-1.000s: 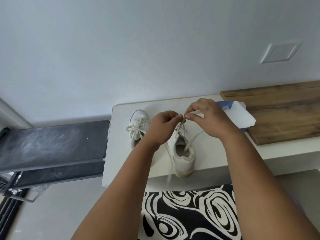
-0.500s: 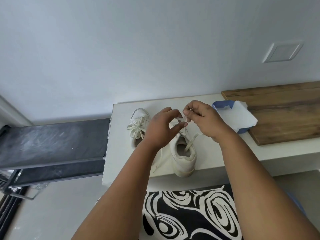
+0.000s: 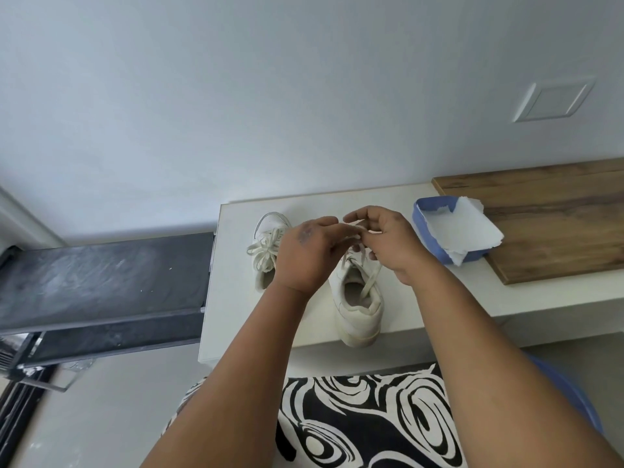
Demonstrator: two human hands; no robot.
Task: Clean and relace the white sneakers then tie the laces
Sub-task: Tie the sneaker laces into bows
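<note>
Head view: two white sneakers stand side by side on a white tabletop [image 3: 236, 298], toes toward the wall [image 3: 236, 96], heels toward the person.

The left sneaker [image 3: 268, 238] is partly covered by the left hand [image 3: 305, 256]. Its lace is tied in a bow [image 3: 263, 253] that lies over the tongue.

The right sneaker [image 3: 359, 309] sits with its heel at the near tabletop edge. Its lace [image 3: 369, 282] is not tied: one strand runs from the fingers down across the shoe opening and into the collar.

Both hands are raised just above the front of the right sneaker and meet there. The left hand has its fingers curled, with thumb and forefinger pinching the lace. The right hand [image 3: 388, 244] also has curled fingers and pinches the lace at the same spot, fingertips touching those of the left hand. Whether a loop has been formed between the fingers cannot be told; the hands hide that section.

To the right of the sneakers, near the right hand but apart from it, a blue tray [image 3: 422, 224] holds a torn white paper sheet [image 3: 466, 231] that hangs over its near rim. The tray stands half on a wooden board [image 3: 557, 224] that lies along the right part of the tabletop.

A dark, dusty shelf [image 3: 101, 278] adjoins the tabletop on the left. A switch plate [image 3: 553, 99] is set in the wall at upper right. A black-and-white patterned fabric [image 3: 364, 420] fills the lower centre, between the forearms.
</note>
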